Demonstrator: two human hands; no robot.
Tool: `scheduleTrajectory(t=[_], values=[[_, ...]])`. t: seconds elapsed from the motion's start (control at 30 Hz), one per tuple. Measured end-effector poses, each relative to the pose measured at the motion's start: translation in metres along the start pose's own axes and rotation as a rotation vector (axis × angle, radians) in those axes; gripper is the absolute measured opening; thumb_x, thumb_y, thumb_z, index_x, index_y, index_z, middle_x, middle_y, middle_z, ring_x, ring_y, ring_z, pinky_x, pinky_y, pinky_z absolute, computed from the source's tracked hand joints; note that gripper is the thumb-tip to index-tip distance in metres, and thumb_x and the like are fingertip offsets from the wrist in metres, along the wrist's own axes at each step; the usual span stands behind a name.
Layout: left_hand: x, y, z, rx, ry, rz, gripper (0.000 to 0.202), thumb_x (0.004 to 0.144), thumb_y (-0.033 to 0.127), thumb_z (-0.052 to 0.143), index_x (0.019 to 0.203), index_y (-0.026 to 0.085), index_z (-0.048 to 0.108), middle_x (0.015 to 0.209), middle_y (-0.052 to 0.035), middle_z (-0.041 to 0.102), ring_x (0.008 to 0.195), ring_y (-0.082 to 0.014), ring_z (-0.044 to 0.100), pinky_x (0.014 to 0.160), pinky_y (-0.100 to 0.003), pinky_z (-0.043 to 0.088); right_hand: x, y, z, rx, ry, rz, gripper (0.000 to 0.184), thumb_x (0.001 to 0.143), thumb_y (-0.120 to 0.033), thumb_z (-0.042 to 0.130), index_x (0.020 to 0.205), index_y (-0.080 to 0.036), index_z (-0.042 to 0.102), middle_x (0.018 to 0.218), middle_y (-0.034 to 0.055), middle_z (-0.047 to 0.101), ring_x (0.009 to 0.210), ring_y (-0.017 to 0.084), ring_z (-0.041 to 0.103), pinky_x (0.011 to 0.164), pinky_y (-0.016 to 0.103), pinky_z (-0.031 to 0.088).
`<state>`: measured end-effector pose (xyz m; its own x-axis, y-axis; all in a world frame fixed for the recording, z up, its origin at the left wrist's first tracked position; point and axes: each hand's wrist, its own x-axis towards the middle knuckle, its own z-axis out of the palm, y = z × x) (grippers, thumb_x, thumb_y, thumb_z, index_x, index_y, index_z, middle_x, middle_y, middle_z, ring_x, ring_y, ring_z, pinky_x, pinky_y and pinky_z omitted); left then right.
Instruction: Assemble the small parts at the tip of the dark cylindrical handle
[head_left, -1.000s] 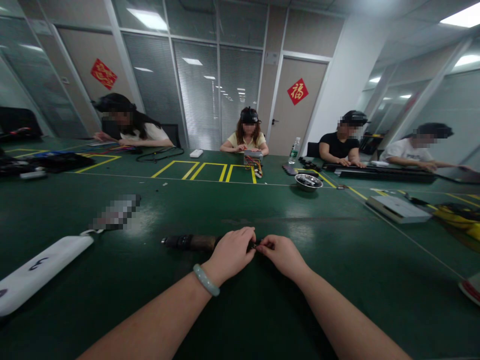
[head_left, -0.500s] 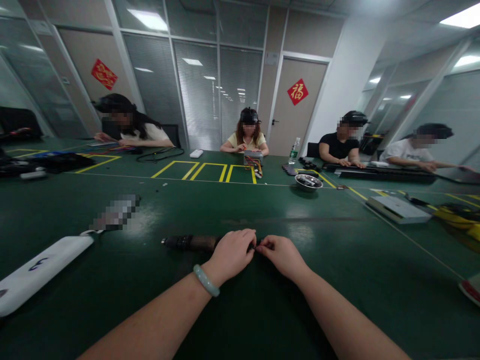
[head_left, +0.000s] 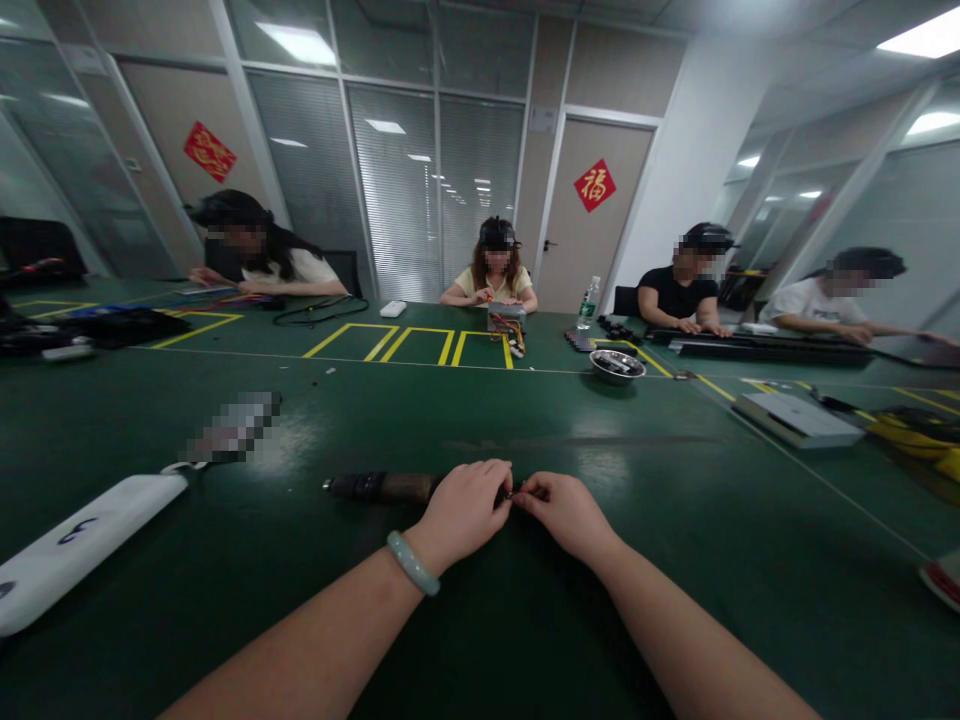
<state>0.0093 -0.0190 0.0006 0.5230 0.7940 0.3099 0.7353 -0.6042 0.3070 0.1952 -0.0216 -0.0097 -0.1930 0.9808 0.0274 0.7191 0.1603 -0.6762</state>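
Note:
A long dark cylindrical tool (head_left: 382, 487) lies flat on the green table (head_left: 480, 620), its narrow tip pointing left. My left hand (head_left: 465, 508), with a pale green bangle on the wrist, is closed over the tool's right end. My right hand (head_left: 564, 510) sits just to its right, fingers pinched together at that same end on a small part too tiny to make out. Both forearms reach in from the bottom edge.
A white oblong case (head_left: 75, 545) lies at the left, a blurred object (head_left: 232, 427) behind it. Farther off are a metal bowl (head_left: 616, 365), a grey flat device (head_left: 795, 417), yellow tape outlines (head_left: 409, 343) and a water bottle (head_left: 588, 301). Several other people sit round the far side.

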Motion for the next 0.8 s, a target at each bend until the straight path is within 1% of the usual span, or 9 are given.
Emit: scheduleTrajectory(t=[0.13, 0.33, 0.5, 0.63, 0.8], values=[[-0.0003, -0.0007, -0.0003, 0.000, 0.014, -0.012, 0.013, 0.081, 0.021, 0.057, 0.093, 0.021, 0.053, 0.115, -0.0042, 0.059, 0.104, -0.0221, 0.057, 0.090, -0.038, 0.044, 0.0000, -0.0006, -0.0001, -0.006, -0.011, 0.016, 0.021, 0.082, -0.038, 0.058, 0.082, -0.021, 0.070, 0.078, 0.0004, 0.070, 0.069, 0.014, 0.059, 0.060, 0.023, 0.037], [0.0000, -0.0017, 0.0012, 0.017, 0.005, 0.006, 0.010, 0.081, 0.021, 0.057, 0.091, 0.021, 0.053, 0.113, -0.0047, 0.059, 0.104, -0.0227, 0.057, 0.090, -0.039, 0.043, 0.0001, -0.0005, 0.0000, 0.000, -0.003, 0.010, 0.019, 0.082, -0.037, 0.058, 0.081, -0.022, 0.070, 0.077, -0.0009, 0.069, 0.068, 0.013, 0.060, 0.059, 0.023, 0.036], [0.0002, -0.0005, 0.0007, 0.013, 0.017, -0.015, 0.014, 0.081, 0.021, 0.058, 0.093, 0.021, 0.052, 0.116, -0.0056, 0.059, 0.104, -0.0228, 0.057, 0.091, -0.039, 0.043, -0.0007, -0.0019, -0.0003, 0.000, -0.007, 0.017, 0.020, 0.082, -0.038, 0.058, 0.081, -0.022, 0.070, 0.078, -0.0004, 0.070, 0.068, 0.014, 0.060, 0.059, 0.023, 0.036], [-0.0005, -0.0006, 0.0004, 0.006, 0.006, 0.001, 0.011, 0.081, 0.021, 0.058, 0.090, 0.021, 0.053, 0.114, -0.0042, 0.059, 0.105, -0.0224, 0.056, 0.091, -0.038, 0.043, -0.0007, -0.0028, -0.0010, -0.005, -0.008, 0.011, 0.020, 0.082, -0.037, 0.057, 0.080, -0.022, 0.070, 0.077, -0.0004, 0.070, 0.068, 0.014, 0.060, 0.059, 0.023, 0.037], [-0.0007, -0.0010, 0.0007, 0.000, 0.015, -0.012, 0.015, 0.081, 0.022, 0.060, 0.094, 0.022, 0.053, 0.117, -0.0035, 0.058, 0.106, -0.0216, 0.056, 0.091, -0.038, 0.043, -0.0004, -0.0034, -0.0014, -0.002, -0.006, 0.004, 0.018, 0.081, -0.036, 0.058, 0.079, -0.023, 0.069, 0.077, -0.0015, 0.070, 0.068, 0.014, 0.061, 0.060, 0.023, 0.037]])
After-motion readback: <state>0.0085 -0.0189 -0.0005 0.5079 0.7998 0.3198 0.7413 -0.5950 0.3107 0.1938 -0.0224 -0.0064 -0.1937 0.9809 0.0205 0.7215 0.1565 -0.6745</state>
